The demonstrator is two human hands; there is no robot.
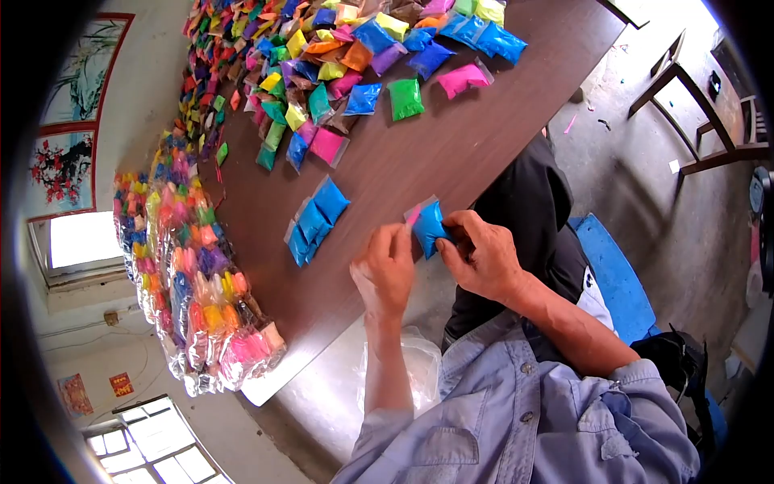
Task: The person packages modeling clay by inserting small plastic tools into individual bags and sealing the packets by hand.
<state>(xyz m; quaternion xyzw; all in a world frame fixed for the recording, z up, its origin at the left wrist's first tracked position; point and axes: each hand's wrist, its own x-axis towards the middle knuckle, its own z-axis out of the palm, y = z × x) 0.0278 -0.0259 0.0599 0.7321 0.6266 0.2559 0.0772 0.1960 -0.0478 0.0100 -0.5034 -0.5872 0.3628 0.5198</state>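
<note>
My right hand [486, 254] pinches a small clear plastic packet with bright blue filling [430, 231] between thumb and fingers, just over the table's front edge. At the packet's clear upper edge, the closed fingertips of my left hand [384, 262] hold a small pink strip [414, 215]. Whether those fingers also grip the plastic cannot be made out. Beyond my left hand, several blue packets [316, 219] lie overlapped in a small group on the brown table [387, 161].
A large heap of multicoloured packets [322, 73] covers the far part of the table. Bulging clear bags of coloured packets [205, 306] line the left edge. Below the table edge is a translucent plastic tub [419, 363]. A blue stool [617, 278] and a wooden chair [689, 105] stand at the right.
</note>
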